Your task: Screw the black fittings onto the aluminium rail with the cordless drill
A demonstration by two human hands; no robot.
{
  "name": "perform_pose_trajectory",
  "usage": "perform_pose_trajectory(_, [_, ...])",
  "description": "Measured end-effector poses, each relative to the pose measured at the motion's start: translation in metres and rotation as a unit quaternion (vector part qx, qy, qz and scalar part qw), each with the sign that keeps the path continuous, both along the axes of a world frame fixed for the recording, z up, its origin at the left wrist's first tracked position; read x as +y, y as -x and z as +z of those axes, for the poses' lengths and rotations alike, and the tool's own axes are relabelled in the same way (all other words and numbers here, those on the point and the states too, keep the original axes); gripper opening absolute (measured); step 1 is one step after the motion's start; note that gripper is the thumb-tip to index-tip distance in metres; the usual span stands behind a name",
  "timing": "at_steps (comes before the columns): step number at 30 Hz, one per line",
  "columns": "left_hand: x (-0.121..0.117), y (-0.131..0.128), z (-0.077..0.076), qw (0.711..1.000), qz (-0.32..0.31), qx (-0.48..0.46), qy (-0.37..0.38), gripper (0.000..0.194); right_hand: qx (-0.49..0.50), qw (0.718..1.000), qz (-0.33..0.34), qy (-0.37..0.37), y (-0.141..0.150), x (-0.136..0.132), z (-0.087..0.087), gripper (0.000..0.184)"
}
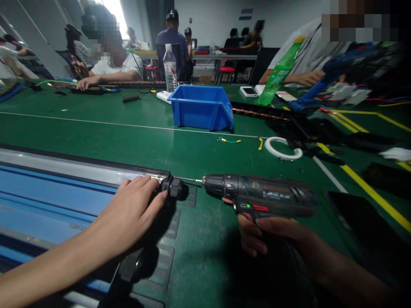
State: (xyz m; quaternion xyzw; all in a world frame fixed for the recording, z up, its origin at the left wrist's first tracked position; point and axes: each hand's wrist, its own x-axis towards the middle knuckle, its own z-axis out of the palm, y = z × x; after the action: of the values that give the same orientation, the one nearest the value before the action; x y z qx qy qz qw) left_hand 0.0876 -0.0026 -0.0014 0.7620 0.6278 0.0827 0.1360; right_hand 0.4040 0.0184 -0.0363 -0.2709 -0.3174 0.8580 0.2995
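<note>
My right hand [276, 233] is wrapped around the handle of a black cordless drill [260, 194] with a small green light lit. Its long thin bit [188, 179] points left and reaches the end of a long blue and silver housing [61, 186]. My left hand [136, 203] lies on that end, fingers and thumb closed around a black cable gland [175, 188]. Whether the bit's tip sits in a screw is hidden. Another black gland [131, 265] sticks out lower on the same end, beside slotted black end plates [160, 265].
A blue bin [201, 113] stands beyond the drill, near a water bottle [170, 70]. Short yellow-green wires [231, 141] and a white ring roll [282, 149] lie on the green table. A dark phone-like slab [356, 226] is at right. Co-workers sit across the table.
</note>
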Motion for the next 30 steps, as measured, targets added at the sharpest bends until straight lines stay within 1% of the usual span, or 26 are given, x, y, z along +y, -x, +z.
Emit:
perform_pose_trajectory(4, [0.0008, -0.0007, 0.0, 1.0, 0.002, 0.002, 0.003, 0.031, -0.028, 0.999, -0.008, 0.017, 0.0009, -0.0009, 0.0032, 0.021])
perform_pose_trajectory(8, [0.0005, -0.0008, -0.0001, 1.0, 0.003, 0.003, -0.001, 0.031, -0.027, 0.999, 0.025, 0.01, 0.0, 0.0006, 0.0039, 0.028])
perform_pose_trajectory(10, [-0.0003, -0.0001, -0.0006, 1.0, 0.001, 0.004, -0.006, 0.031, -0.02, 0.999, 0.032, 0.013, -0.0009, 0.0016, 0.0034, 0.027])
perform_pose_trajectory(15, [-0.001, 0.0002, -0.0008, 1.0, 0.0, 0.002, -0.013, 0.031, -0.001, 0.999, 0.03, 0.017, -0.0015, 0.0018, 0.0033, 0.025])
perform_pose_trajectory(18, [-0.0005, -0.0007, -0.0001, 1.0, 0.001, -0.001, -0.011, 0.031, -0.001, 1.0, 0.014, 0.014, -0.0013, 0.001, 0.0034, 0.021])
perform_pose_trajectory(23, [-0.0002, -0.0011, -0.0003, 1.0, -0.001, 0.001, -0.009, 0.03, -0.001, 1.0, 0.012, 0.01, -0.0016, 0.0005, 0.0017, 0.022])
perform_pose_trajectory(30, [-0.0013, 0.0004, -0.0005, 1.0, 0.001, -0.001, -0.008, 0.03, 0.008, 1.0, 0.004, 0.027, -0.0018, -0.0001, 0.0018, 0.018])
